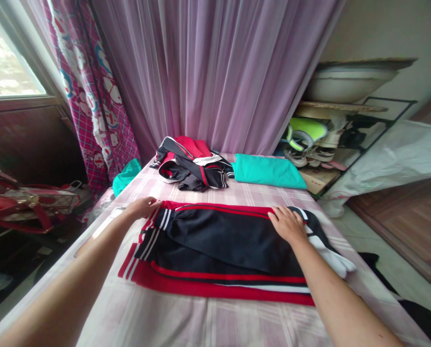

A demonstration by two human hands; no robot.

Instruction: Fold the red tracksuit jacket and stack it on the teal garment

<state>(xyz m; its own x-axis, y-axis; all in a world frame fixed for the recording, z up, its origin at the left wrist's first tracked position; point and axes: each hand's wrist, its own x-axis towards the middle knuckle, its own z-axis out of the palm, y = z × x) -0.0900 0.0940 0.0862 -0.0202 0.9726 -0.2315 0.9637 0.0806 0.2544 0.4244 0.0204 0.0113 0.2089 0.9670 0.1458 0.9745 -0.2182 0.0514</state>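
Observation:
A black, red and white track jacket (218, 241) lies folded lengthwise across the table, its striped cuffs and red hem toward the left and a white part at the right end. At its far left corner, my left hand (147, 207) has its fingers closed on the red edge. My right hand (288, 223) rests flat on the far right part of the jacket, fingers spread. Beyond it lies a crumpled red, black and white jacket (193, 164). A folded turquoise cloth (269, 171) sits right of that.
The garments lie on a pale checked cloth (172, 320). A phone-like flat object (101, 226) is near the left edge, and a turquoise bag (126, 176) is beyond it. Purple curtains (215, 72) hang behind. At right stands a rack with shoes (321, 154) and a basin (348, 84).

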